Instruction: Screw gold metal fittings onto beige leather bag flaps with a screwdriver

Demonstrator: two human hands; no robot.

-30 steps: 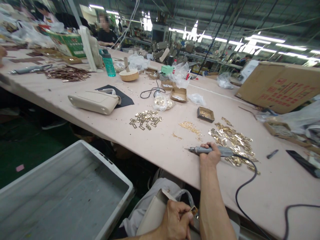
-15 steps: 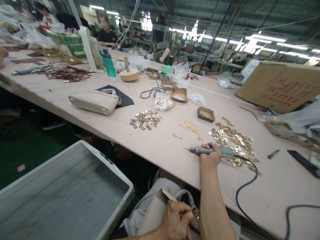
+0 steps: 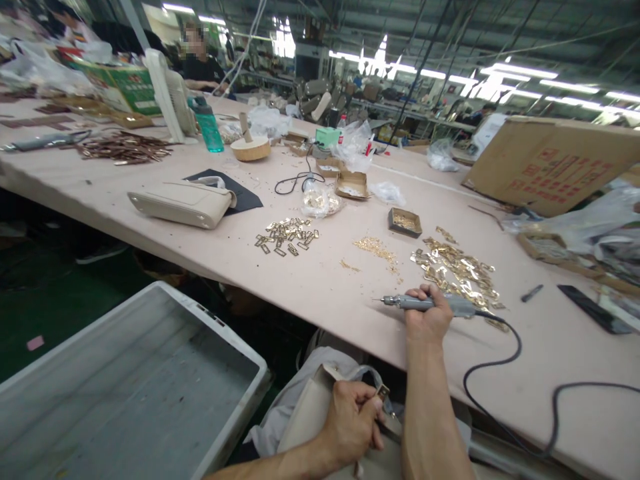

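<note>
A beige handbag [image 3: 306,408] lies on my lap below the table edge. Over it, my left hand [image 3: 350,421] is closed, pinching a small gold metal fitting [image 3: 383,392] by the bag's strap; the fingers hide part of it. My right hand [image 3: 429,315] grips a grey electric screwdriver [image 3: 460,305] above the table's near edge, its thin bit pointing left. A black cord runs from the tool's back end. Just beyond the tool lies a pile of gold metal plates [image 3: 457,267], and left of that are tiny gold screws [image 3: 375,248].
Gold rectangular frames [image 3: 287,235] lie mid-table near a second beige bag [image 3: 180,201]. A small box [image 3: 405,222] holds tiny gold parts. A large grey bin [image 3: 150,380] stands at lower left. A cardboard box [image 3: 555,163] sits far right; a person works at the back.
My left hand has raised and turned the gold fitting upward. My right hand, with the screwdriver, has shifted slightly right. The view has swung a little to the right.
</note>
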